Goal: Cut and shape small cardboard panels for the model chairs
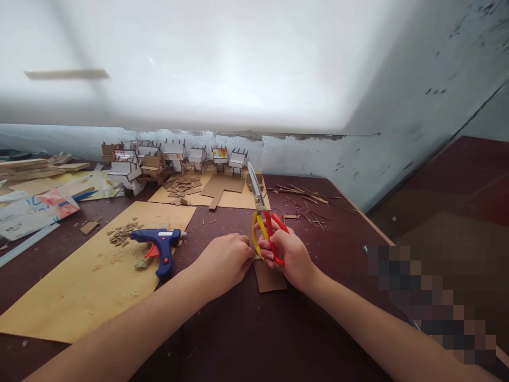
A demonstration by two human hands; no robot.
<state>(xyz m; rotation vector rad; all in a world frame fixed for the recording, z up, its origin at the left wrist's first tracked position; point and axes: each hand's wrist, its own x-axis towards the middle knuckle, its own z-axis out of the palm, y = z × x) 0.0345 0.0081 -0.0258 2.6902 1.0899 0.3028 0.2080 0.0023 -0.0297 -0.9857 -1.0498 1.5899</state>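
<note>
My right hand [293,256] is closed around the red and yellow handles of a pair of scissors [260,204], whose blades point up and away from me. A small brown cardboard piece [270,277] lies on the table just below the scissors, partly covered by my right fingers. At its upper left edge, my left hand [228,260] is closed, palm down, with the fingertips drawn together. Whatever sits between those fingertips is mostly hidden; only a small pale edge shows there. Further left, a blue glue gun [162,244] with an orange trigger rests partly on a yellow board [99,276].
Several small cardboard models [175,154] stand along the wall. Before them, cardboard scraps [183,187] and an L-shaped cardboard sheet [223,187] lie on another yellow board. Thin cardboard strips [304,193] are at the back right. Wood pieces [27,168] and packaging [37,212] crowd the left.
</note>
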